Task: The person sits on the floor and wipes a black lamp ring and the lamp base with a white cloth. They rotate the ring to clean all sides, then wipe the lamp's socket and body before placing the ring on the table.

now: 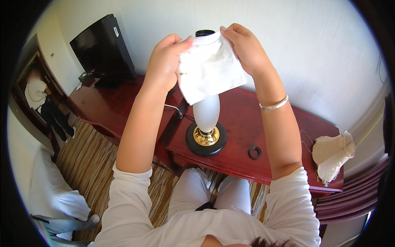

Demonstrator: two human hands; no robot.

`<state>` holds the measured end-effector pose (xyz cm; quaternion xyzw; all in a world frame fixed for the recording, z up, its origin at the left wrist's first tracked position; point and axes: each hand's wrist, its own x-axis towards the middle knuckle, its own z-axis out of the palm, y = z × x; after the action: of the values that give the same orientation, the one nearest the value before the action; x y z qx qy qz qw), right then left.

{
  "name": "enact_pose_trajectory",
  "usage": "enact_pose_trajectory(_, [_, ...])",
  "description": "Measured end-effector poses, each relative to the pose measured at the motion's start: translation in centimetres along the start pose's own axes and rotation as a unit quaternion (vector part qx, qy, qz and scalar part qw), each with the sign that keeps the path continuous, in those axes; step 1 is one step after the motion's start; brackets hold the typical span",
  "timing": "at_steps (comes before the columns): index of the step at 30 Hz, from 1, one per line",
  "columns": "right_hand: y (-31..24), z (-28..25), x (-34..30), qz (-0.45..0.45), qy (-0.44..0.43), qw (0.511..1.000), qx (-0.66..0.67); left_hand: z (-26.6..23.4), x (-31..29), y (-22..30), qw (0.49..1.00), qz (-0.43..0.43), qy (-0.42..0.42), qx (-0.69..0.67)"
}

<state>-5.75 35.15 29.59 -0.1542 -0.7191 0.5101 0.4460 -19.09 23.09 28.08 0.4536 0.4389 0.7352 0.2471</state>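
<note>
Head view, looking down: I see both hands raised in front of the wall, holding a white cloth (210,66) spread between them. My left hand (164,61) has its fingers closed, pinching the cloth's upper left corner between thumb and fingers. My right hand (242,43) is likewise closed on the upper right corner, fingers curled over the edge. The cloth hangs down slightly creased, right in front of a lamp (206,119), covering the upper part of it; whether it touches the lamp I cannot tell. The lamp's black top ring shows just above the cloth, its white body below, then a brass collar on a round black base. A bracelet (274,104) sits on the right wrist. The lamp stands on a dark red desk (242,152). A small black ring (254,152) lies on the desk just right of the lamp base. Near the desk's right end lies a cream lampshade (332,154) on its side. A black television (103,47) stands at far left, well apart from the lamp. Striped carpet (88,162) below
</note>
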Motion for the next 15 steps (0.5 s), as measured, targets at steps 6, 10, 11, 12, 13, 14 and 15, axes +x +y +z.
enact_pose_trajectory(6, [0.4,-0.4,0.1,0.027,-0.001,0.999,0.040,-0.4,0.4,-0.4,0.999,0.004,-0.019,0.040])
enact_pose_trajectory(10, [0.0,0.0,-0.3,0.022,-0.013,1.000,0.017,-0.6,-0.1,0.0,0.996,-0.043,0.000,-0.076])
enact_pose_trajectory(11, [-0.3,0.0,-0.4,0.028,-0.002,1.000,0.005,-0.5,-0.2,-0.3,1.000,-0.016,-0.012,-0.022])
enact_pose_trajectory(12, [-0.5,0.0,-0.4,0.034,0.009,0.999,-0.008,-0.3,-0.3,-0.7,0.999,0.011,-0.023,0.031])
enact_pose_trajectory(13, [-0.2,-0.2,-0.2,0.032,0.013,0.999,-0.037,-0.1,-0.4,-1.0,0.995,0.039,-0.034,0.084])
enact_pose_trajectory(14, [0.1,-0.2,0.2,0.029,0.016,0.997,-0.064,0.2,-0.7,-0.8,0.994,0.043,-0.035,0.092])
enact_pose_trajectory(15, [0.3,-0.2,0.4,0.026,0.019,0.995,-0.091,0.1,-0.6,-0.7,0.996,0.030,-0.031,0.073])
